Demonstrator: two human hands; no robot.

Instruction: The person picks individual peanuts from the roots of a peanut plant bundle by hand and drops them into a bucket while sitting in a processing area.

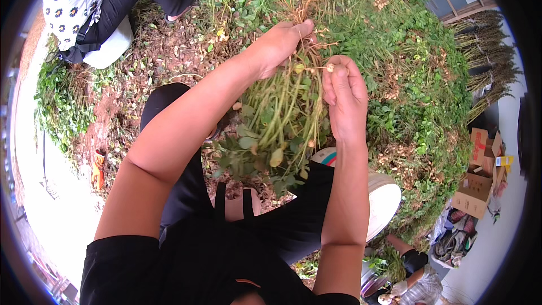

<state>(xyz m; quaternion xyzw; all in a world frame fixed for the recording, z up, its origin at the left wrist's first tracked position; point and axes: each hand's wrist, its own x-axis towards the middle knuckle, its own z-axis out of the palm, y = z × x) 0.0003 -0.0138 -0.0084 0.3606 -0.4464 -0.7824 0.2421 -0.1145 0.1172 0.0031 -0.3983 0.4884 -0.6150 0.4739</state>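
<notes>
My left hand (284, 43) grips a bunch of uprooted peanut plants (283, 110) around the stems, close to the roots. The leafy ends hang down toward my lap, and the tangled roots (311, 2) point away from me. Just right of the bunch, my right hand (348, 97) has its thumb and fingers closed on a small peanut pod (330, 67). A thin stalk still joins that pod to the bunch. A white bucket (384, 203), partly hidden by my right forearm, stands beside my right leg.
Heaped peanut plants (415, 76) with pods spread ahead and right. A seated person (127, 0) is at upper left, another person (423, 284) at lower right. Cardboard boxes (472, 192) and dried plant bundles (487, 57) line the wall. An orange glove (98, 171) lies left on leaf-littered ground.
</notes>
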